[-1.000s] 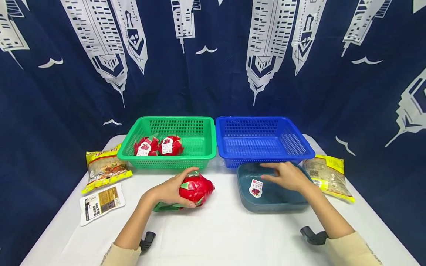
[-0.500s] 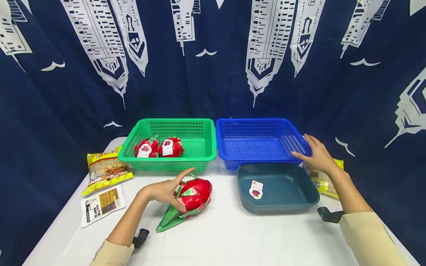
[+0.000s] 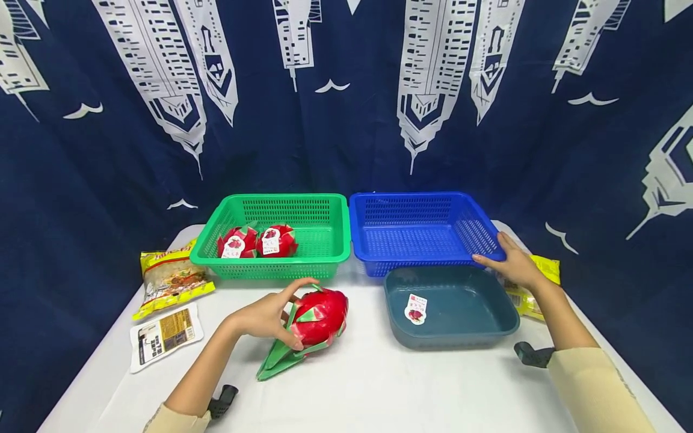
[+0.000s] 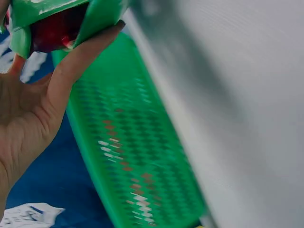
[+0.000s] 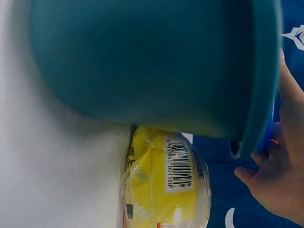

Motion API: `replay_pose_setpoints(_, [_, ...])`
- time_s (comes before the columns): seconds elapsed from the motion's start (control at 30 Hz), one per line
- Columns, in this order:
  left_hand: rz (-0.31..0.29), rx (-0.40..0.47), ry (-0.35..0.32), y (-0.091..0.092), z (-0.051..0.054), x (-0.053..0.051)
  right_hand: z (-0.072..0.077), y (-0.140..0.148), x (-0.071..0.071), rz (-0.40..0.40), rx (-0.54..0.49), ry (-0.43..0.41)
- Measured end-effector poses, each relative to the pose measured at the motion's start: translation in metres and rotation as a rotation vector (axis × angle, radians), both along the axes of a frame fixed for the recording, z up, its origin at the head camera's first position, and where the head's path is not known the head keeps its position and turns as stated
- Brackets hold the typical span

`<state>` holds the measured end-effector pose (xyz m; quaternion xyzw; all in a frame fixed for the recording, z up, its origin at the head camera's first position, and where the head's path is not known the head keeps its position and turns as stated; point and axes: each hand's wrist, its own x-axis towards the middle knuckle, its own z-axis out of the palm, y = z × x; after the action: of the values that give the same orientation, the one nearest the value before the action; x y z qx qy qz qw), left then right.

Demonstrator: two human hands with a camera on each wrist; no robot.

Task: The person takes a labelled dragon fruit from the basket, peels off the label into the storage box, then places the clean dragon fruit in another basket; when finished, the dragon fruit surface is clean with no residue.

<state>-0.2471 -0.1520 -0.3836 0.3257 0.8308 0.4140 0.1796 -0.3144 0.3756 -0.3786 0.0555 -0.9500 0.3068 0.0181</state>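
Note:
My left hand [image 3: 266,316] grips a red dragon fruit [image 3: 320,319] with green leaves from its left side, thumb in front and fingers behind. In the left wrist view, the hand [image 4: 40,102] has its thumb against the green leaves [image 4: 102,19]. At the blue basket [image 3: 428,262], my right hand [image 3: 518,264] holds the right front corner of the rim. The right wrist view has that hand [image 5: 285,156] beside the basket's blue edge [image 5: 267,137], partly hidden by the teal tub [image 5: 142,61].
Two dragon fruits [image 3: 238,242] with stickers lie in the green basket [image 3: 271,270]. The teal tub [image 3: 452,337] stands before the blue basket, a sticker [image 3: 415,309] inside. Yellow bags [image 3: 175,279] [image 3: 545,270] flank the baskets; a white pouch [image 3: 165,338] lies at left.
My right hand has left the teal tub and moved right and back to the blue basket's corner. The dragon fruit in my left hand has turned, with its leaves now pointing toward the front.

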Motion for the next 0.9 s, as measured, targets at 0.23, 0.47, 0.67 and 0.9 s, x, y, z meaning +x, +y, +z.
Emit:
replay_pose_setpoints(0.23, [0.142,0.215,0.208,0.055,0.061,-0.002,-0.007,-0.001,0.003,-0.008,-0.017,0.064])
replay_pose_setpoints(0.47, [0.394,0.422,0.403,0.138,0.102,-0.058,-0.008,-0.001,0.002,-0.024,-0.052,0.082])
replay_pose_setpoints(0.67, [0.564,0.391,0.396,0.195,0.089,-0.126,-0.007,-0.001,0.001,-0.022,-0.077,0.066])
replay_pose_setpoints(0.9, [0.624,0.325,0.184,0.232,0.039,-0.173,-0.01,-0.001,0.002,-0.047,-0.074,0.071])
